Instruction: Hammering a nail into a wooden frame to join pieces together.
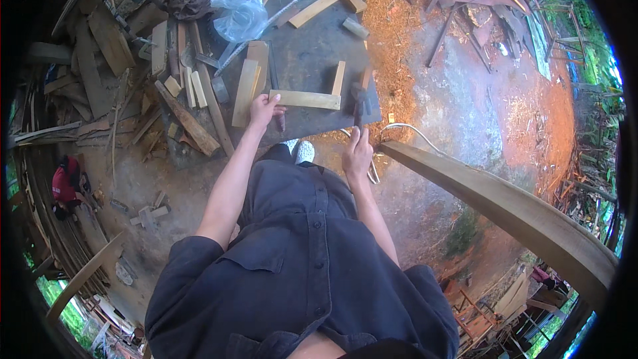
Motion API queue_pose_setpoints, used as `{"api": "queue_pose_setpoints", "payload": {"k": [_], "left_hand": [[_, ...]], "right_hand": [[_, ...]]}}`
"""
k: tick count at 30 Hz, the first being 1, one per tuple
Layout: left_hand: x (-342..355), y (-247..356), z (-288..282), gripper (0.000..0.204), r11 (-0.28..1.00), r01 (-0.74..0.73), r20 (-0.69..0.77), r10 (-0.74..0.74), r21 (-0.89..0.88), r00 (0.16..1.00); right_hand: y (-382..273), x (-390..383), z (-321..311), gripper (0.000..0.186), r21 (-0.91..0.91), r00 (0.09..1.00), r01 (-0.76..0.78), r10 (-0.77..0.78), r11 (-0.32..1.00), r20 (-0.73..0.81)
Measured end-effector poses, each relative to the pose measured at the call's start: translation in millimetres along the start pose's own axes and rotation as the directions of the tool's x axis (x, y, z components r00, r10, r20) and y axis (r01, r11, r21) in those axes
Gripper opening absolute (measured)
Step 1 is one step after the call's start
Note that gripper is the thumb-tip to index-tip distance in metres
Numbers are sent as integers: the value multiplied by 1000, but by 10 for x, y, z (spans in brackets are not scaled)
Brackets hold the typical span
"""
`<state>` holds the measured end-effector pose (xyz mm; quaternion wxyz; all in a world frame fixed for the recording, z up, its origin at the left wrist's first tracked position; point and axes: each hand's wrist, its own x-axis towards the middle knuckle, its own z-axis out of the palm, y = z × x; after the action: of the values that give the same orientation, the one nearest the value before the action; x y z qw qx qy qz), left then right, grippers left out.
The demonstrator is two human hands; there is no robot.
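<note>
Toward the top of the view, a dark worktop [306, 46] is seen from above, its right side bordered by orange sawdust [392, 53]. At the right, a long timber beam [505, 206] is slanted toward the worktop's near corner. On the worktop's near part, a flat wooden slat [309, 99] is laid crosswise, its left end beside two boards [244, 93]; beyond them, a clear plastic bag [240, 18] is seen crumpled. At the slat's right end, a short wooden piece [338, 78] is set about square to it, pointed away from the body. Just to the right, a hammer [359, 114] is grasped by its handle in the right hand [359, 153]. The slat's left end is pinched by the left hand [264, 110], thumb on top.
</note>
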<state>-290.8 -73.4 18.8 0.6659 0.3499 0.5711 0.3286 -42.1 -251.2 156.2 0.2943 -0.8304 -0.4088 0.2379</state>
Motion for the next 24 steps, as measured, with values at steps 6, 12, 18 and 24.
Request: {"api": "queue_pose_setpoints", "payload": {"k": [6, 12, 18, 24], "left_hand": [[89, 5, 104, 29, 1000, 9, 51, -9, 4, 999], [61, -28, -105, 29, 1000, 23, 23, -23, 3, 999], [127, 155, 67, 32, 999, 33, 93, -32, -9, 995], [-95, 558, -17, 30, 976, -147, 88, 163, -163, 983]], "right_hand": [[282, 6, 166, 56, -253, 976, -51, 102, 966, 190], [-110, -95, 101, 53, 13, 1000, -3, 3, 1000, -29], [294, -27, 281, 59, -184, 961, -240, 259, 953, 91], [121, 413, 440, 62, -76, 941, -336, 338, 939, 16]]}}
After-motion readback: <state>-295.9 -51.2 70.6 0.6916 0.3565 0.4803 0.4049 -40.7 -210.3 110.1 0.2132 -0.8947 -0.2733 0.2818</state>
